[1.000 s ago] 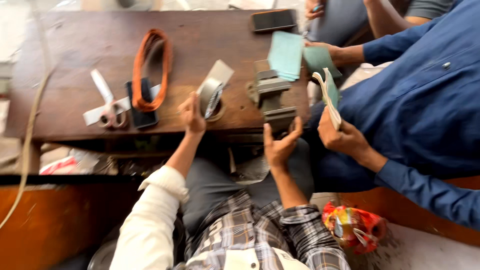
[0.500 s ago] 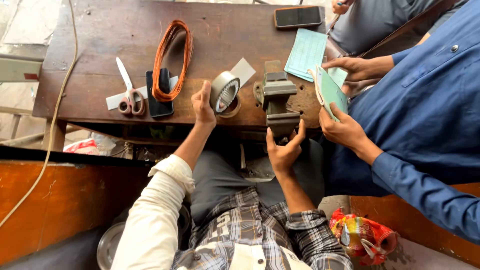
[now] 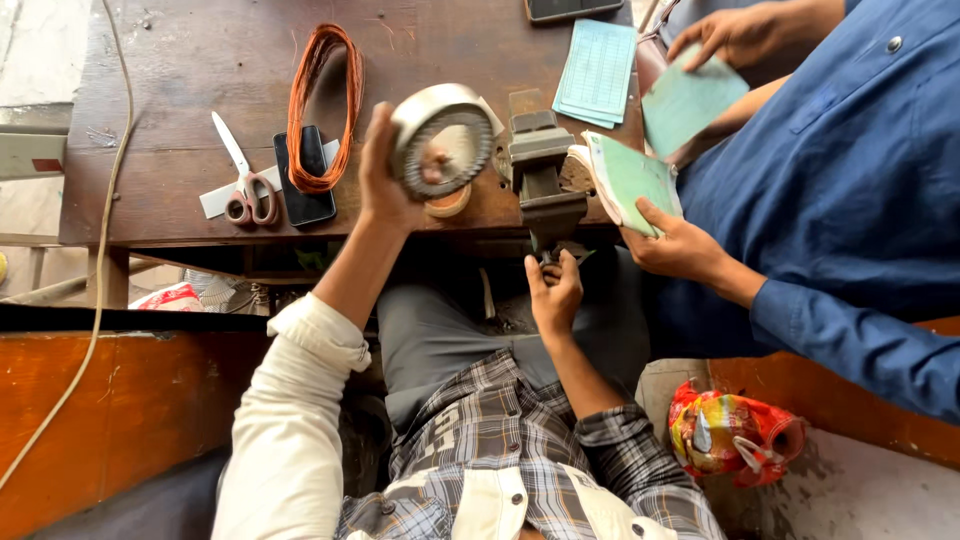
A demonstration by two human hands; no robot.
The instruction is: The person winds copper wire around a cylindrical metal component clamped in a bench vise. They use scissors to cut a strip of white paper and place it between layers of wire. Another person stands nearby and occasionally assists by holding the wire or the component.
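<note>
one view only, worn on the head, looking steeply down past the chest and lap onto the near edge of a wooden table (image 3: 200, 60). close in: own forearms fill the middle, left hand (image 3: 385, 170) raised toward the lens, right hand (image 3: 555, 295) lower, under the table edge by the bench vise (image 3: 545, 170). table's far side toward the top of the frame, floor and lap at the bottom. at right, cut by the frame edge, a co-worker's blue sleeve (image 3: 850, 330). no second view to overlap.

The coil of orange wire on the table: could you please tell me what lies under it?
A black phone lies under the coil of orange wire, on a white strip; the strip's middle is covered.
</note>
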